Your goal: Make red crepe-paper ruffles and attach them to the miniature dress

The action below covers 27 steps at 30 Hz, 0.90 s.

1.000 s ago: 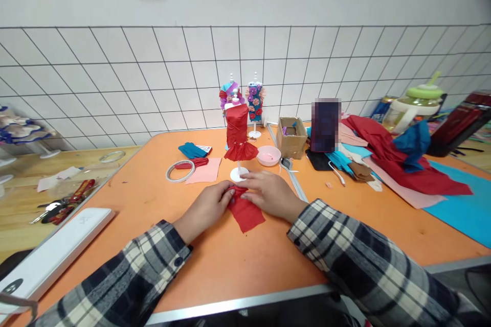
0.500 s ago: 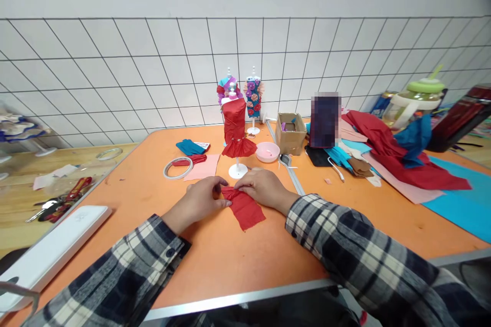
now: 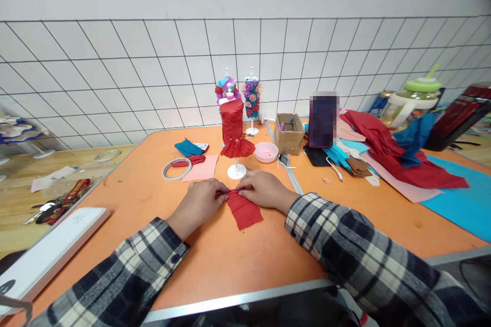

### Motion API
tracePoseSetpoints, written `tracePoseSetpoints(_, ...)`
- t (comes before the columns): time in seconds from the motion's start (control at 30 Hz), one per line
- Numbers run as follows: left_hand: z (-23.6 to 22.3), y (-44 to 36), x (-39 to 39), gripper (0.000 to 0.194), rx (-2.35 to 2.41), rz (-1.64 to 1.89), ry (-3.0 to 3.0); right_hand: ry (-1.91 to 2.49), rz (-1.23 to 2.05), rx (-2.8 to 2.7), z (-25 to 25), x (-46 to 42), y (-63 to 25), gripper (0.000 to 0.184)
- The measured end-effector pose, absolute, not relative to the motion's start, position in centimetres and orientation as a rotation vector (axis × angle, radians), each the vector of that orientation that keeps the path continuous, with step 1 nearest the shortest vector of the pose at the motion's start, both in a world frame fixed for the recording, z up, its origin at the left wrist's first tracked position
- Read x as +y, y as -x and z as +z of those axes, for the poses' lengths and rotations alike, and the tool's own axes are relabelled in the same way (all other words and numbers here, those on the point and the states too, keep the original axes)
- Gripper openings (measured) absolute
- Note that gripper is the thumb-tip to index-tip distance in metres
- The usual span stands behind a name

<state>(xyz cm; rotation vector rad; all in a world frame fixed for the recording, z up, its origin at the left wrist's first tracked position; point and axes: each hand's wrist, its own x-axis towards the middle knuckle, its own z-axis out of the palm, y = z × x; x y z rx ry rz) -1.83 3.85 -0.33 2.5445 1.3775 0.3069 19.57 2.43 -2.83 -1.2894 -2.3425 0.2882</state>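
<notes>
A piece of red crepe paper (image 3: 245, 210) lies on the orange table, its far edge gathered into small folds. My left hand (image 3: 205, 199) pinches that gathered edge at its left end. Close beside it, my right hand (image 3: 264, 189) grips the same edge with thumb and fingers. The fingertips cover part of the folds. Just beyond my hands stands a small white dress form (image 3: 237, 171) wearing a red paper dress (image 3: 232, 120) with a ruffled hem. Behind it are two more decorated forms, one in a blue dress with paper flowers (image 3: 252, 98).
Left of the dress form lie a roll of tape (image 3: 177, 176), folded blue paper (image 3: 189, 147) and a pink sheet (image 3: 201, 169). To its right are a pink bowl (image 3: 266, 152), a cardboard box (image 3: 289, 139) and a dark screen (image 3: 322, 121). A white power bank (image 3: 57, 255) rests front left.
My left hand has closed from a loose, parted grasp into a pinch on the gathered edge, nearer my right hand. The red paper stays nearly in place.
</notes>
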Motion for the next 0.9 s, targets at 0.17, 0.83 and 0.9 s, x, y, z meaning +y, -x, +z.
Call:
tracePoseSetpoints(0.17, -0.3, 1.8, 3.7, 0.022, 1.326, 0.34, -2.586, 1.27, 0.281, -2.363, -3.2, 2.8, -20.1, 0.022)
tracePoseSetpoints(0.83, 0.3, 1.0, 2.9, 0.024, 1.471, 0.25, -2.622, 1.508, 0.315, -2.299, -1.9, 1.8, -20.0, 0.015)
tracePoseSetpoints(0.9, 0.6, 1.0, 2.7, 0.025, 1.496, 0.223, -2.633, 1.526, 0.3, -2.306, -1.8, 1.7, -19.9, 0.017)
